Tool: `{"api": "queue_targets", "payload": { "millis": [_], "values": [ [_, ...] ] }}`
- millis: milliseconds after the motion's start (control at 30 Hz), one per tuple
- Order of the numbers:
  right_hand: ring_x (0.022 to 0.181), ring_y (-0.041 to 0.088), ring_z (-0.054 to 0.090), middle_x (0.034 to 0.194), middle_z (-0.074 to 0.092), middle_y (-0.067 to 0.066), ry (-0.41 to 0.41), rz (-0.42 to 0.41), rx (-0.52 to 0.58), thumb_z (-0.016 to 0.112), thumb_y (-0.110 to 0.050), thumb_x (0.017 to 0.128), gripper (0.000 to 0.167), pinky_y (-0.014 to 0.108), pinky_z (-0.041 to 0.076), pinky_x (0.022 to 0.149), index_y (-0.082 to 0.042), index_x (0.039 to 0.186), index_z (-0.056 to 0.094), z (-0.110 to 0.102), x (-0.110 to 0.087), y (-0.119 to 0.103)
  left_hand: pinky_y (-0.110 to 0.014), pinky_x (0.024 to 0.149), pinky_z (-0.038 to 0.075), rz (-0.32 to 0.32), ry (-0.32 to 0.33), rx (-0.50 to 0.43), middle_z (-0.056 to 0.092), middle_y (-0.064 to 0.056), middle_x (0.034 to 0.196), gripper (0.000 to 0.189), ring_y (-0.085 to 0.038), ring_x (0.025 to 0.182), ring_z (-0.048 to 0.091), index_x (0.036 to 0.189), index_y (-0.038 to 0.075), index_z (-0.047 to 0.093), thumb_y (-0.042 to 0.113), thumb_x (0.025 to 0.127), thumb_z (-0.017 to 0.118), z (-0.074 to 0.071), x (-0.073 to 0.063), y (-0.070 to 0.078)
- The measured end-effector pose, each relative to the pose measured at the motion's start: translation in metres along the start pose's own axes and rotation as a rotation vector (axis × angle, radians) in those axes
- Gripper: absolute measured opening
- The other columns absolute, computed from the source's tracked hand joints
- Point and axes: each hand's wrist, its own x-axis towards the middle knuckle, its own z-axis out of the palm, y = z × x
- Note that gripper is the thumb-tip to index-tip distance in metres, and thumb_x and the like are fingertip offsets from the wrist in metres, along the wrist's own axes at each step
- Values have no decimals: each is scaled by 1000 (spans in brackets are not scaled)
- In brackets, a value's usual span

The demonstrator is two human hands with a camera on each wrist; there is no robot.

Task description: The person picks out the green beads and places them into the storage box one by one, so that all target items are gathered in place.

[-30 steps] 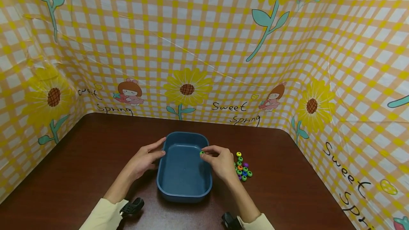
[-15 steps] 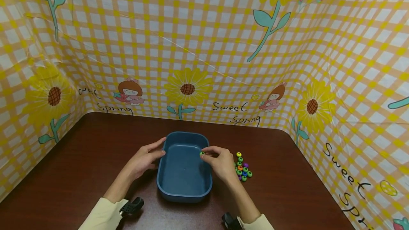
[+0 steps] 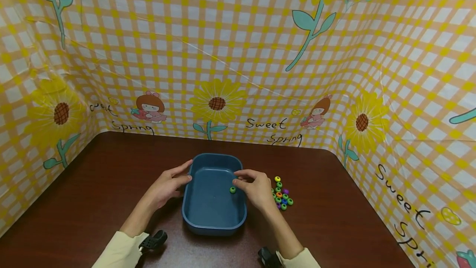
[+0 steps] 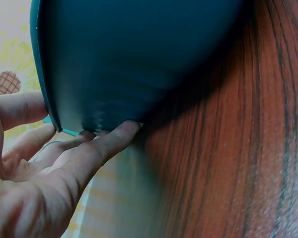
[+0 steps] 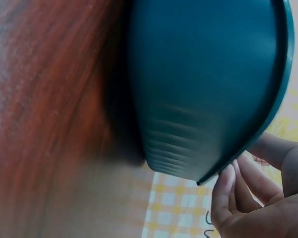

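Note:
In the head view a blue rectangular tub (image 3: pixel 214 228) stands on the dark table. At its left side is my left hand (image 3: pixel 168 186), thumb at the rim and fingers stretched along the outer wall (image 4: pixel 114 64). My right hand (image 3: pixel 257 188) hovers over the right rim, thumb and forefinger apart with nothing between them. Just below those fingertips, inside the tub, is a green bead (image 3: pixel 232 190). The right wrist view shows the fingers (image 5: pixel 223 191) close by the rim, the bead hidden behind the tub wall (image 5: pixel 203 74).
To the right of the right hand lies a loose cluster of several beads, mostly green, with a yellow bead (image 3: pixel 277 179), an orange bead (image 3: pixel 279 195) and purple and blue ones. A checked sunflower cloth (image 3: pixel 238 53) walls the table (image 3: pixel 334 226) at the back and sides.
The green bead, pinched in my right fingertips earlier, is let go and has dropped into the tub. The right fingers have parted; the left hand and tub have stayed put.

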Motion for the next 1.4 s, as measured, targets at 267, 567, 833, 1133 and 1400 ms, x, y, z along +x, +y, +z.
{"api": "queue_targets", "payload": {
  "millis": [267,567,833,1133,1400],
  "values": [
    [80,14,64,90,73,3,22,54,13,81,-19,86,22,28,52,69,-13,108,80,-26,1,5,-60,101,50,-11,-7,6,39,-24,159,59,-43,140,47,160,24,34,17,105,55,1,-1,-1],
    [76,16,60,108,71,10,19,169,1,79,-29,89,30,30,48,63,-13,115,76,-79,3,23,-59,101,51,0,-10,6,37,-24,160,60,-44,140,46,160,24,33,17,105,54,1,-1,0],
    [88,27,70,111,70,10,10,267,54,80,-26,88,36,39,59,74,-9,119,74,-105,10,43,-56,99,53,-7,0,-10,40,-22,159,59,-42,139,49,160,25,35,16,105,55,1,0,-3],
    [96,23,72,116,72,17,-15,288,66,78,-16,90,36,44,58,91,1,120,71,-114,12,64,-60,102,49,-5,5,22,37,-21,161,59,-43,141,46,160,25,34,17,105,55,2,0,0],
    [97,18,69,111,73,17,-149,291,11,74,-10,90,29,40,59,90,4,115,71,-137,9,82,-59,100,51,-19,24,23,40,-20,159,58,-42,139,49,159,26,37,18,104,57,2,0,-1]
  ]
}}
